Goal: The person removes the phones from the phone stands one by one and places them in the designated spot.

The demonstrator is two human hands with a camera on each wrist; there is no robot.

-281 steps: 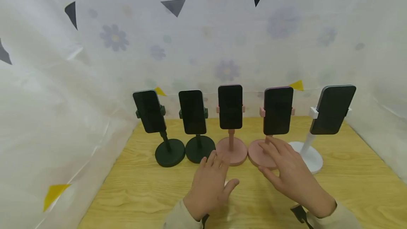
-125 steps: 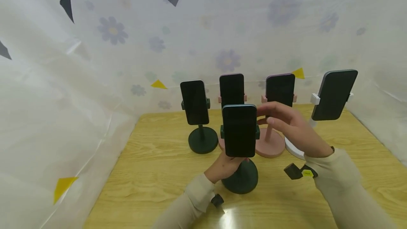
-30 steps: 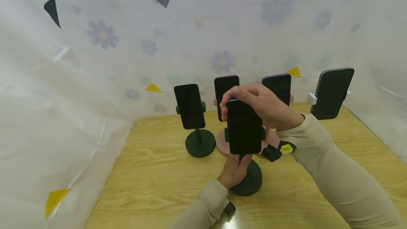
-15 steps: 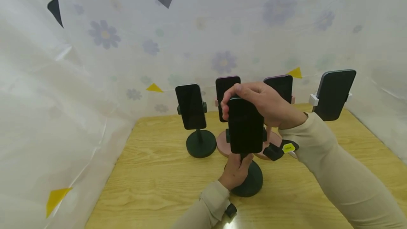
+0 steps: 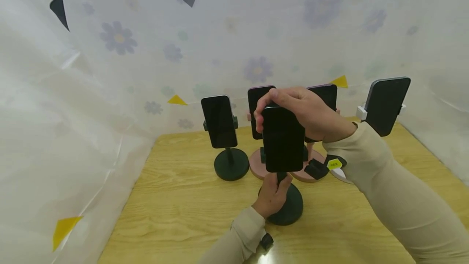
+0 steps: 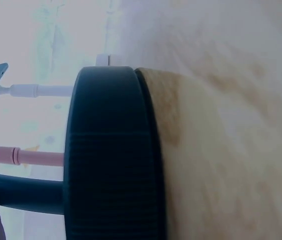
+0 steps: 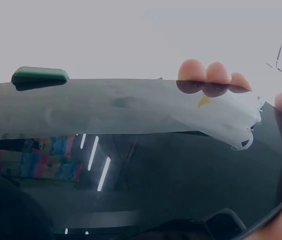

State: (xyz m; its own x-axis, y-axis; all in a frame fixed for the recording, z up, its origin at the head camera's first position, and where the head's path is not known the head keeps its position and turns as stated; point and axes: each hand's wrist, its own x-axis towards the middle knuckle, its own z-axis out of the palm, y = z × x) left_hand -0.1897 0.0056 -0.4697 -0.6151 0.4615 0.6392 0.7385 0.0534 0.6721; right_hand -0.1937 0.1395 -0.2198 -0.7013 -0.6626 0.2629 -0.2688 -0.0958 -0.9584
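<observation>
A dark green phone stand [image 5: 291, 211] is on the near middle of the table, its clamp holding a phone [image 5: 283, 141] with a dark screen. My left hand [image 5: 271, 196] grips the stand's stem just below the phone. Over the phone's top edge, my right hand [image 5: 305, 111] grips it, fingers curled at the left side. In the right wrist view, fingertips [image 7: 215, 75] show past the phone's far edge, near a green clamp pad [image 7: 40, 76]. The left wrist view shows the round stand base [image 6: 113, 155] and its stem [image 6: 26, 194] close up.
Behind are another dark green stand [image 5: 231, 166] with a phone [image 5: 220, 121], two pink stands [image 5: 258, 164] with phones partly hidden by my right hand, and a white stand [image 5: 362, 112] with a phone [image 5: 386, 105] at right. A patterned sheet [image 5: 220, 31] surrounds the wooden table [image 5: 176, 199].
The leftmost green stand has come from the back row to the near middle. Both hands moved onto it. Over the last second its phone rose slightly, showing more stem beneath.
</observation>
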